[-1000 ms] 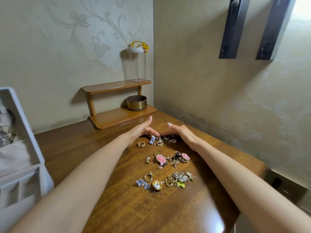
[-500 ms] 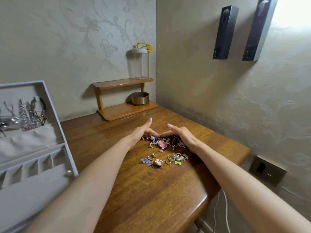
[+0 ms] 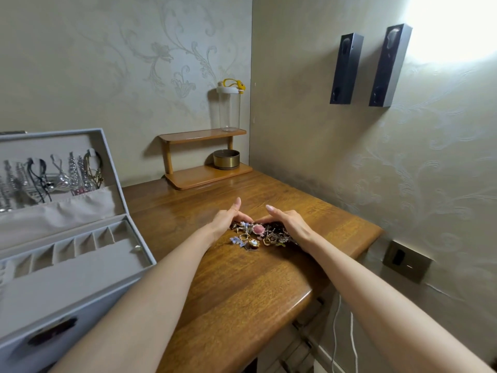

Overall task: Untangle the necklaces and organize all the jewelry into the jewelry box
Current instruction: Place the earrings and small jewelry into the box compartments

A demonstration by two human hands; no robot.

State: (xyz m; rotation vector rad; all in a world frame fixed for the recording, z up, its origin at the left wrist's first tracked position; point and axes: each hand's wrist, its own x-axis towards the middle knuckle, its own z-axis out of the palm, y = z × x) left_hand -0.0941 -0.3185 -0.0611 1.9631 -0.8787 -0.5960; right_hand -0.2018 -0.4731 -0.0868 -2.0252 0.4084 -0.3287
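Jewelry box (image 3: 67, 281), grey, open at left: necklaces (image 3: 67, 173) hang inside its lid. Jewelry pile (image 3: 258, 235) of gold rings, pink brooch and blue flowers lies on the table (image 3: 242, 305), cupped between left hand (image 3: 227, 218) and right hand (image 3: 291, 224), fingers relaxed, grasping nothing.

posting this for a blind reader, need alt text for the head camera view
Two bare hands, left hand and right hand, cup a small pile of jewelry on a wooden table. An open grey jewelry box with necklaces hanging in its lid stands at the left.
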